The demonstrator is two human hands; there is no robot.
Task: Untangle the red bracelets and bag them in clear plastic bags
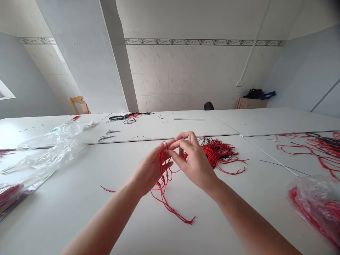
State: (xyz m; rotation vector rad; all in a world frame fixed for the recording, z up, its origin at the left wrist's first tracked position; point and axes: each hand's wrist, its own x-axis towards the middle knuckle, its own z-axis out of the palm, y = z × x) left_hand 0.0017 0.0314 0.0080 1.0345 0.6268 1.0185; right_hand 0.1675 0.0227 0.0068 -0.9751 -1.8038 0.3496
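Several thin red cords [170, 208], knotted in places, hang from my left hand [150, 169] down toward the white tabletop. That hand is closed on them, thumb and fingers holding a loop at the top. My right hand [195, 161] meets it at the fingertips, its thumb and forefinger pinched on the red cord loop. How the cord runs between the fingertips is partly hidden. Just beyond my right hand lies a bundle of red and black cords [219, 154] with loose ends spread to the right.
Clear plastic bags [61, 141] lie on the left, near two pairs of scissors [106, 137]. A bundle of black cords [124, 117] and a ruler [189, 119] are farther back. At right are more red cords [318, 148] and a bag of red cords [317, 203].
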